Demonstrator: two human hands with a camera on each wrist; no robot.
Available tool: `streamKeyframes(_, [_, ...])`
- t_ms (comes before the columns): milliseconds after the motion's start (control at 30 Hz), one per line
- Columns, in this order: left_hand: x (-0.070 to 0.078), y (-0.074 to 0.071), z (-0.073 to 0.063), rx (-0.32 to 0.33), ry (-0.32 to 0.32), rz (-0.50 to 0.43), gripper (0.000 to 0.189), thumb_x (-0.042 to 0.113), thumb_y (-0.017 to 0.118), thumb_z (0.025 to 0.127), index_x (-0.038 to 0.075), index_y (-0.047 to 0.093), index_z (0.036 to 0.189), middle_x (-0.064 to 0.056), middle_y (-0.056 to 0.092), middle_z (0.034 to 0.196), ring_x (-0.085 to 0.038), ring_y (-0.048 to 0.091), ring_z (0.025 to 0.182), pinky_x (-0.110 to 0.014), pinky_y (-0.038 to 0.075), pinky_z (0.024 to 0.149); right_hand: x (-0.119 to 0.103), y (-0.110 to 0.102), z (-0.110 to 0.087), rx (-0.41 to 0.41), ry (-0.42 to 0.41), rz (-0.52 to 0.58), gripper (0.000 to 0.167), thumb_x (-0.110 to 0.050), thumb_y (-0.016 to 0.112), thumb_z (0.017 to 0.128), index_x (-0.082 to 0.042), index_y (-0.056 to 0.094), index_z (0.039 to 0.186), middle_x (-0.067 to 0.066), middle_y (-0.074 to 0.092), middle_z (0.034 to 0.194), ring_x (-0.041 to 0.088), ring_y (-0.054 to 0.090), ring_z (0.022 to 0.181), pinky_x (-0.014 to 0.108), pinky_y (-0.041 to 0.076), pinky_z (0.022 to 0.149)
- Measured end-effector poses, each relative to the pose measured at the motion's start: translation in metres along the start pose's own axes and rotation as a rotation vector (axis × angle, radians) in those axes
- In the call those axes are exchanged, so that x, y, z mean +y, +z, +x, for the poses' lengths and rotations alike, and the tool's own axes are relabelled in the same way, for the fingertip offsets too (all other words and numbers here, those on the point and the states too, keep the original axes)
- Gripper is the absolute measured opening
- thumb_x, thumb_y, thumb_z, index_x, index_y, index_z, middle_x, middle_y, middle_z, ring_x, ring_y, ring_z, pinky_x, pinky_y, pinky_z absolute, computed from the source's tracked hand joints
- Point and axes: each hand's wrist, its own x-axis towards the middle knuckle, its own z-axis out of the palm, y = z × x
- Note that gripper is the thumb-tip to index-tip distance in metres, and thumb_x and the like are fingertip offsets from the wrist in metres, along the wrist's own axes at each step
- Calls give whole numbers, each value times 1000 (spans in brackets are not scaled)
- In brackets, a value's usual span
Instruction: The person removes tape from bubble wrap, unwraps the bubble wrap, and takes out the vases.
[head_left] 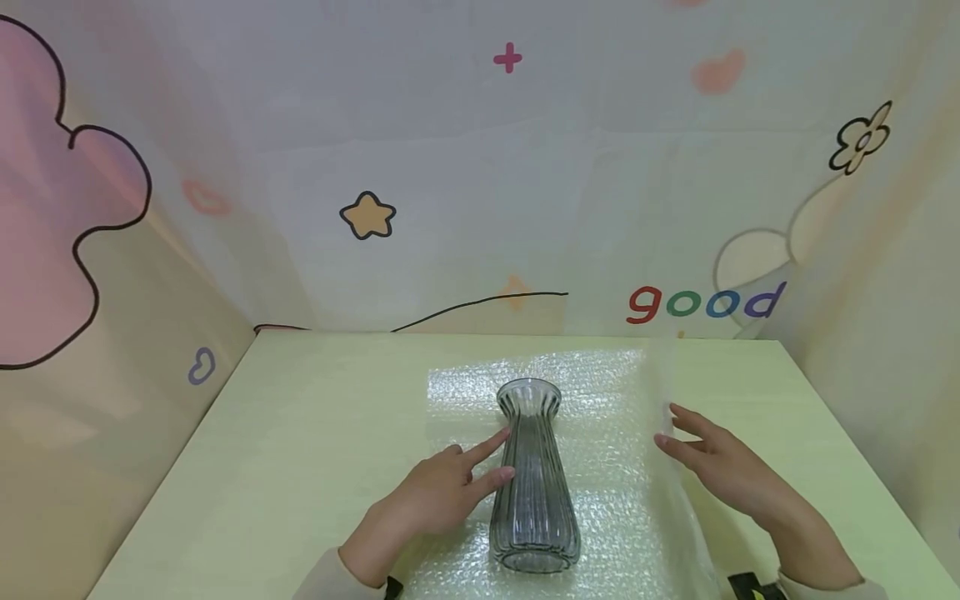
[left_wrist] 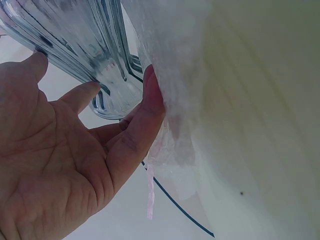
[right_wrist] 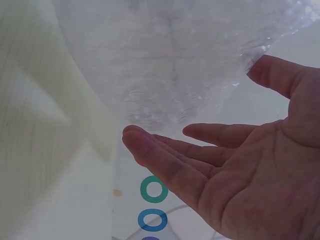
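Observation:
A ribbed, grey-tinted glass vase [head_left: 534, 475] lies on its side on a sheet of clear bubble wrap [head_left: 615, 467], its flared mouth pointing away from me. My left hand [head_left: 438, 492] touches the vase's left side with thumb and index finger extended. In the left wrist view, other fingers of that hand reach against the bubble wrap [left_wrist: 175, 95] beside the glass vase [left_wrist: 75, 45]. At the wrap's raised right edge is my right hand [head_left: 723, 462], fingers and thumb spread. In the right wrist view its thumb meets the bubble wrap [right_wrist: 165, 65], with the fingers just under the edge.
The pale yellow-green table [head_left: 300, 433] extends on both sides of the wrap. Behind it hangs a printed backdrop [head_left: 450, 167] with a star, a flower and the word "good". Similar cloth walls stand at the left and right.

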Motion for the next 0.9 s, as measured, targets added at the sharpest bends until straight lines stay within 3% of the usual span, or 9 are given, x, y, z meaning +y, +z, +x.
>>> streamKeyframes(433, [1, -1, 0, -1, 5, 9, 68, 79, 29, 99, 52, 21, 161, 4, 74, 82, -44, 49, 143, -63, 46, 109, 17, 0, -1, -31, -34, 20, 76, -43, 51, 109, 1, 21, 163, 32, 20, 167, 59, 31, 146, 70, 42, 108])
streamKeyframes(667, [3, -3, -1, -2, -3, 7, 68, 78, 31, 99, 51, 23, 161, -2, 77, 91, -44, 52, 140, -63, 47, 107, 23, -1, -2, -27, -27, 19, 74, -39, 53, 108, 1, 24, 163, 32, 23, 166, 57, 38, 144, 67, 44, 107])
streamKeyframes(900, [3, -4, -2, -6, -4, 4, 67, 78, 31, 99, 52, 23, 161, -1, 77, 89, -43, 50, 142, -63, 46, 108, 30, -3, -1, -33, -8, 14, 74, -37, 56, 107, 1, 24, 163, 31, 24, 166, 51, 49, 138, 62, 51, 102])
